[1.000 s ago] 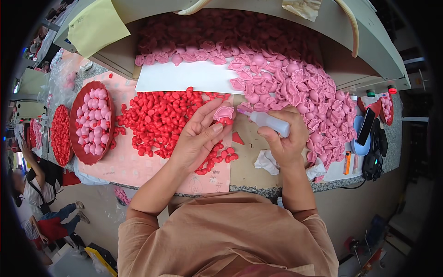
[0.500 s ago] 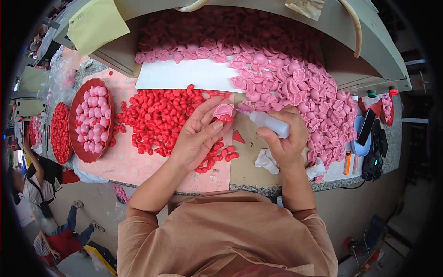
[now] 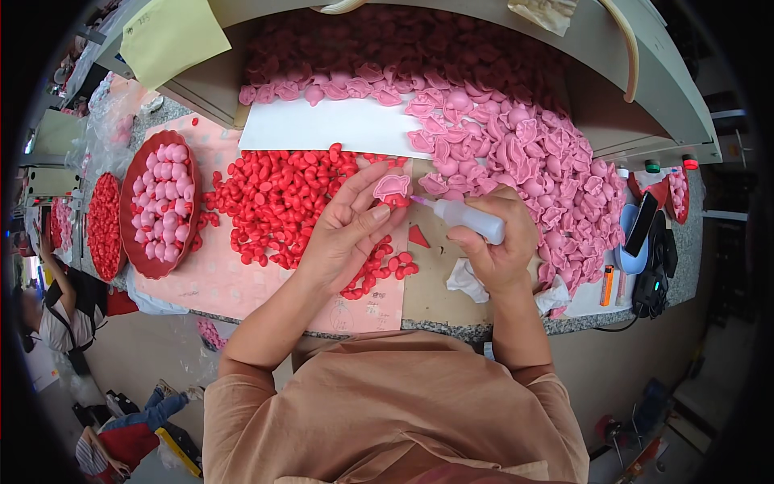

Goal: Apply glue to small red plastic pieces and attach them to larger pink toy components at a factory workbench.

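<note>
My left hand [image 3: 347,238] pinches a small pink molded shell-like piece [image 3: 393,186] with a red part [image 3: 395,200] at its lower edge, between thumb and fingers. My right hand [image 3: 501,235] is wrapped round a translucent squeeze bottle [image 3: 469,219], lying almost level. Its thin purplish nozzle points left, with the tip close beside the red part; whether they touch I cannot tell. Beneath and left of my left hand spreads a heap of loose red bean-like pieces [image 3: 274,202]. Pink molded pieces [image 3: 548,194] lie piled behind and right of my right hand.
Left stands a red scalloped tray [image 3: 145,262] holding pink-and-red pieces, beside another tray of red pieces [image 3: 105,218]. A crumpled white tissue [image 3: 466,280] lies near my right wrist. Far right are a phone [image 3: 642,222] and an orange lighter [image 3: 606,285]. A grey shelf edge [image 3: 669,97] overhangs the back.
The pink piece has tilted slightly in my left fingers. The bottle's nozzle has dipped a little, toward the red part. At lower left, a person in the background has moved.
</note>
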Demonstrator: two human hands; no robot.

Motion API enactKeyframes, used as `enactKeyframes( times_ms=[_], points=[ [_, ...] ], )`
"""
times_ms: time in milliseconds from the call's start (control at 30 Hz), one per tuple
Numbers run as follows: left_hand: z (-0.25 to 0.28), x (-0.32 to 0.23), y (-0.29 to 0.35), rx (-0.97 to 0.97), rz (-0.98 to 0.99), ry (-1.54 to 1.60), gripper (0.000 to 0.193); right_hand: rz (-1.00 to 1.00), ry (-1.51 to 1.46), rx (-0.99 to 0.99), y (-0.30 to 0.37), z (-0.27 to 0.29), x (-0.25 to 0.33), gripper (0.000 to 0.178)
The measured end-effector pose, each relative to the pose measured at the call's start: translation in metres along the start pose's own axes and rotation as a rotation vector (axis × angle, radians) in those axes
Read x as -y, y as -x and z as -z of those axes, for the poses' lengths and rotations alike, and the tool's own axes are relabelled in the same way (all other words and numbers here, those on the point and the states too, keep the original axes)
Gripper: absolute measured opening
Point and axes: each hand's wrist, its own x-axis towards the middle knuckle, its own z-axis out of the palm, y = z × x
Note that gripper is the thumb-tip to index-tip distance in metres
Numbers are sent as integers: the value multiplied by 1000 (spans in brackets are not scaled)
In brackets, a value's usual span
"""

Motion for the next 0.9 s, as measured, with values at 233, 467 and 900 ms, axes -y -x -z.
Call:
enactKeyframes(
  times_ms=[233, 467, 900],
  points=[
    [-1, -2, 1, 9, 6, -4, 47, -55, 12, 36, 0, 4, 3, 41],
    [3, 1, -1, 9, 52, 7, 44, -120, -161, -85, 3, 5, -2, 33],
    [1, -2, 0, 25, 61, -3, 43, -176, -177, -10, 2, 1, 3, 33]
  ],
)
